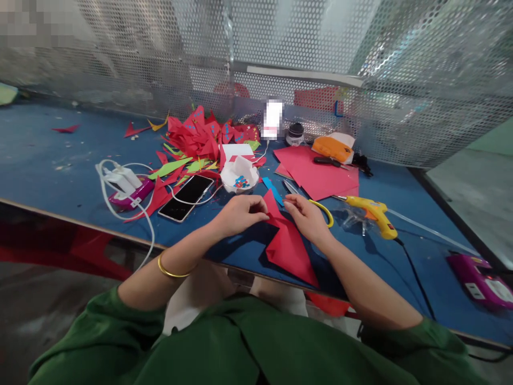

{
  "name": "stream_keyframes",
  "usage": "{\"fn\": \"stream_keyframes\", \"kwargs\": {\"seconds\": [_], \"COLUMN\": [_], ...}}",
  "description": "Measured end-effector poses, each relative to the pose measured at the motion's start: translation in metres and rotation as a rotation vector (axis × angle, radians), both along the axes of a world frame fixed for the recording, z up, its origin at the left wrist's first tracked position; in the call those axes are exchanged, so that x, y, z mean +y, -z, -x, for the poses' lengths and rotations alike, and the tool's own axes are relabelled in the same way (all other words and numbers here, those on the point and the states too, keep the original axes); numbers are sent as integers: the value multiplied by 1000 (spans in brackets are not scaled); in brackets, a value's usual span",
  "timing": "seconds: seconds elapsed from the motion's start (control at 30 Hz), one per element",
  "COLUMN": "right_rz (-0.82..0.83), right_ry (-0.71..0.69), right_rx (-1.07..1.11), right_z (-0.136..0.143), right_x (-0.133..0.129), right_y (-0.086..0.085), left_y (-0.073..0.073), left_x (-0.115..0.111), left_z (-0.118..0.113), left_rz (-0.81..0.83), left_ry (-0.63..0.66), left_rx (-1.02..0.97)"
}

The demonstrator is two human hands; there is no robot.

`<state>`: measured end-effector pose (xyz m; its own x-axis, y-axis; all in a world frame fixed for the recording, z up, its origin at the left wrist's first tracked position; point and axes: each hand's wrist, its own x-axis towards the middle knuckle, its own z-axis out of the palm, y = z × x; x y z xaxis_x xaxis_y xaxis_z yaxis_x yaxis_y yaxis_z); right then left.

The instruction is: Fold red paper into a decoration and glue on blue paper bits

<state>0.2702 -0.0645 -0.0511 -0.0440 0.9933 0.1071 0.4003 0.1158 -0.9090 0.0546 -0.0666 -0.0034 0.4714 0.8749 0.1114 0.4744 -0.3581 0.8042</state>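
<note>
Clearly, the folded red paper (292, 245) has pointed ends.

On the blue table (36, 155), a dark-screened smartphone (186, 198) lies face up, crossed by a thin white cable. To its left sits a purple power strip (138, 195) with white charger plugs (125, 179); a looped white charging cord (105, 195) hangs past the front edge. A second purple power strip (473, 272) lies at the far right. A perforated metal screen (288, 37) rises along the back. Near it stand a bright, blurred-out device (274, 120), a round black-and-white object (295, 132) and an orange case (332, 148).
</note>
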Motion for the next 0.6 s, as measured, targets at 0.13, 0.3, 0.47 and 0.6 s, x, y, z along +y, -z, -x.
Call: {"fn": "stream_keyframes", "kwargs": {"seconds": [0.13,0.3,0.47,0.6], "right_rz": [128,392,478,393], "right_ry": [48,-52,-9,130], "right_rx": [283,523,652,710], "right_z": [-4,-3,4,6], "right_x": [1,-6,-7,-2], "right_y": [-10,-27,-28,-24], "left_y": [-33,-40,-16,1], "left_x": [20,53,66,57], "left_z": [11,5,-15,-28], "left_rz": [-59,35,26,-35], "left_ry": [197,462,425,19], "left_rx": [16,-46,-181,-414]}}
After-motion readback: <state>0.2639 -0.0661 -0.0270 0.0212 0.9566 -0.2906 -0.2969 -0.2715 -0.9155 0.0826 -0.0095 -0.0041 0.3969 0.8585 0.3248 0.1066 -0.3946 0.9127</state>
